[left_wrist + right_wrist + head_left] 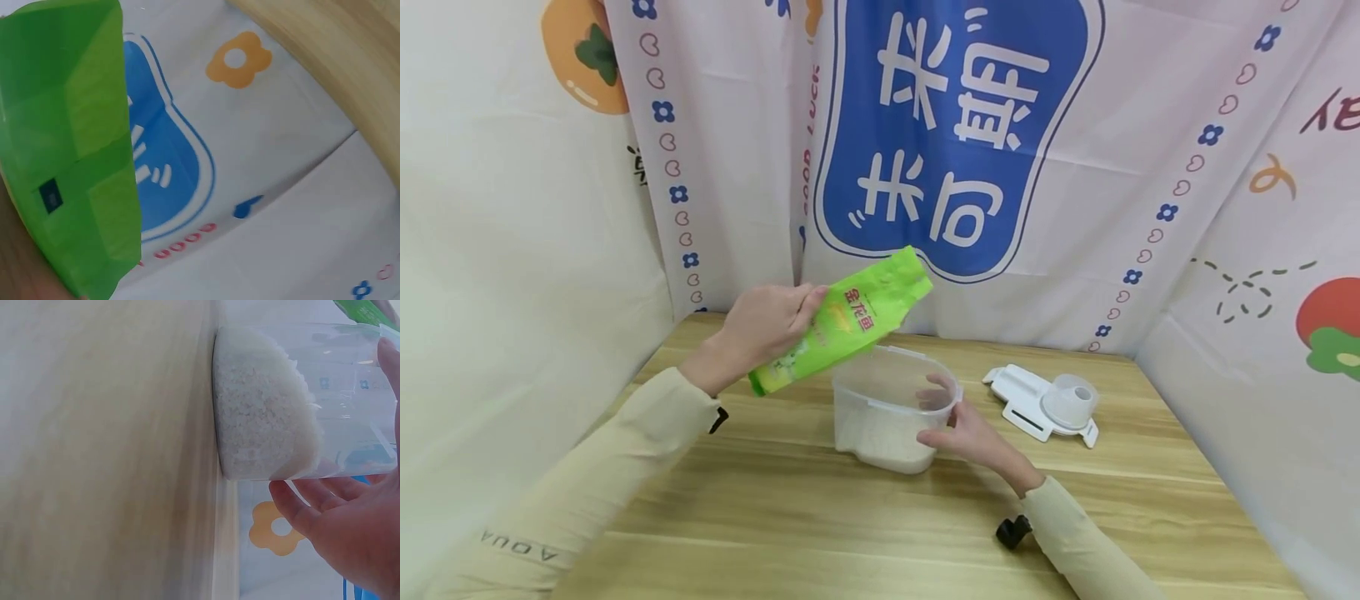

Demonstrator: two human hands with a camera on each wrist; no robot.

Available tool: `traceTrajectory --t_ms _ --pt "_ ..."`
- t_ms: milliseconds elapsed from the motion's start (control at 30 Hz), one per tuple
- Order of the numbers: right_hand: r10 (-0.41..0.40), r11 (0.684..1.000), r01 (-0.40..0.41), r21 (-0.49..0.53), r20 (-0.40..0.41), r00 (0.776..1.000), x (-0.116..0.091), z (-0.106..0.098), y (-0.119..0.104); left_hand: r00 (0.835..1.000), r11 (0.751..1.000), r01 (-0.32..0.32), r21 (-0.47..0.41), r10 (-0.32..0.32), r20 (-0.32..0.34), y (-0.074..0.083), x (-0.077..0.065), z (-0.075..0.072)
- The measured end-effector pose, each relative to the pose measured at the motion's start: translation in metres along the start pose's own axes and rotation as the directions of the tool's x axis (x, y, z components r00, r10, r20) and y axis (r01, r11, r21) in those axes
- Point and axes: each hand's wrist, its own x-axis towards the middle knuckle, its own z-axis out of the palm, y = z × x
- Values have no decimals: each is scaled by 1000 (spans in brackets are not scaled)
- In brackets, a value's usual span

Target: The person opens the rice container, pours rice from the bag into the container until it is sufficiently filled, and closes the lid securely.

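My left hand (767, 327) grips a bright green bag (850, 321) printed with red characters. The bag is raised and tilted, its upper end pointing to the right above the container. In the left wrist view the bag's folded bottom (69, 144) fills the left side. A clear plastic container (887, 408) stands on the table, with white rice (262, 406) in its lower part. My right hand (966, 429) holds the container from the right, thumb on the near side and fingers around the far side. In the right wrist view its fingers (294, 506) lie along the container wall.
Right of the container, a white lid (1022, 392) with a translucent cup (1071, 402) on it lies on the wooden table (760, 508). A printed cloth (737, 192) hangs at the back, and white cloth walls flank both sides.
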Motion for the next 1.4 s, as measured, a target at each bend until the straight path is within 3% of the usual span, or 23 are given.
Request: traceTrajectory --t_ms 167,333,533,933,1000,1067,1133,1233,1333,1400 --pt "-5 1000 5 22 4 1000 1 0 -2 992 992 123 -37 -122 7 -20 -14 9" --pt "-7 1000 7 20 4 1000 -1 0 -2 962 961 262 -87 -253 103 -36 -33 18" --pt "-10 1000 10 12 -1 1000 -2 -1 0 928 929 346 -130 -319 193 -47 -52 26" --pt "-7 1000 7 18 9 1000 -3 3 1 889 907 414 -73 -385 247 -67 -99 64" --pt "-9 1000 8 13 6 1000 -3 3 2 900 920 388 -49 -367 234 -70 -104 68" --pt "-9 1000 9 13 3 1000 -3 3 2 924 949 315 24 -312 223 -74 -110 70" --pt "-5 1000 5 11 1 1000 -2 3 2 923 948 312 62 -318 219 -79 -114 71" --pt "5 1000 -5 8 1 1000 -2 4 1 890 925 366 105 -381 251 -87 -119 71" --pt "13 1000 -13 10 2 1000 -2 4 0 807 865 492 93 -494 324 -93 -123 70" --pt "20 1000 -20 9 1 1000 -2 4 -1 773 850 515 111 -517 368 -96 -126 70"
